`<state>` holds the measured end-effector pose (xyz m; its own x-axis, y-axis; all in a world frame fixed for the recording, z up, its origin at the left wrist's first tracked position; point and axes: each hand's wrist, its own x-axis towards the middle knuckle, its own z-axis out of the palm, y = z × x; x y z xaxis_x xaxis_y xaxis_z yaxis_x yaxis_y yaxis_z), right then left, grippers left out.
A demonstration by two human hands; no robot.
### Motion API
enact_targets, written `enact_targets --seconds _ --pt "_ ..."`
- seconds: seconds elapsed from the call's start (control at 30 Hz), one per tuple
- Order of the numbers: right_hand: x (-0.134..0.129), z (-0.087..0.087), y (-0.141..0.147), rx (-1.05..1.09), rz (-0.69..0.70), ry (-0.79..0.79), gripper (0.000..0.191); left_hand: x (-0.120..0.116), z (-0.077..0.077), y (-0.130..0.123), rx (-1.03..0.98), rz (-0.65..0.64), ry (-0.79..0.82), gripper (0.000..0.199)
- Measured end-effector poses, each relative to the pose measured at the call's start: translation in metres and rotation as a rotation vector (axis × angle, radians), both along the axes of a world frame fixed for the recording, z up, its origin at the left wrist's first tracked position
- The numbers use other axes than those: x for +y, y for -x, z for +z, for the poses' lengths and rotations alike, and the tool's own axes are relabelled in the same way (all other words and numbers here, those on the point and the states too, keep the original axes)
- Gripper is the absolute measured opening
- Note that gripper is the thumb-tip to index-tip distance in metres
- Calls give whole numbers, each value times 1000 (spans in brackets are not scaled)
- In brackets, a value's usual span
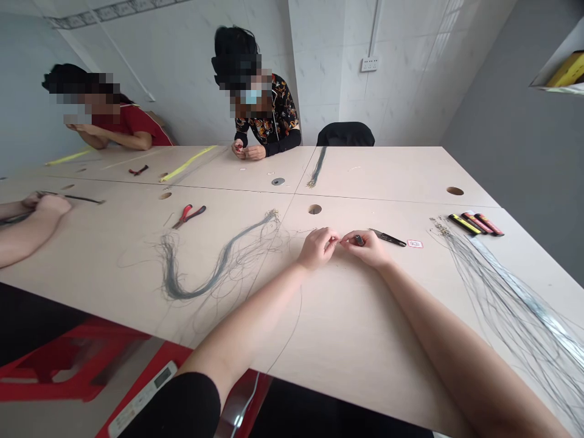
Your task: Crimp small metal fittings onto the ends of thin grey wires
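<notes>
Both my hands meet at the middle of the pale table (347, 340), fingertips nearly touching. My left hand (319, 248) is closed in a pinch on something too small to make out. In my right hand (367, 246), also closed, sits a dark tool (359, 240) whose round end sticks up between the fingers. A thin wire (298, 313) runs from near my left hand toward the table's front edge. Just beyond my right hand lie black tweezers (390, 238), with a small red-edged label (415, 243) beside them.
Left of my hands lies a curved grey wire bundle (221, 267), with red-handled pliers (189, 216) behind it. More wires (483, 274) and several marker-like tubes (464, 224) lie right. Two people sit across; another person's arms (36, 228) rest at far left.
</notes>
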<state>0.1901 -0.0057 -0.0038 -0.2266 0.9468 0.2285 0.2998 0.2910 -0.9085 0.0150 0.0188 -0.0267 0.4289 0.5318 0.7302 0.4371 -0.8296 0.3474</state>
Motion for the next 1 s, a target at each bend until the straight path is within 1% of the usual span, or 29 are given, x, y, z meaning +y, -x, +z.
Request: enact_targets --seconds 0.3,0.47,0.7,0.83,0.9,1.0 --pt "4 -12 -4 -52 27 -26 20 -2 1 0 -43 -24 -10 10" --pt "5 -12 -4 -67 19 -38 22 -3 1 1 -37 -18 19 9" --pt "4 -8 -3 -61 6 -20 24 -5 2 0 -90 -13 173 3" --pt "2 -6 -2 -25 -38 19 26 -6 4 1 -124 -16 268 7" --pt "2 -6 -1 -5 -56 29 25 -7 4 1 -112 -27 261 9" --pt "3 -7 -2 39 -58 45 22 -7 5 0 -43 -24 172 6"
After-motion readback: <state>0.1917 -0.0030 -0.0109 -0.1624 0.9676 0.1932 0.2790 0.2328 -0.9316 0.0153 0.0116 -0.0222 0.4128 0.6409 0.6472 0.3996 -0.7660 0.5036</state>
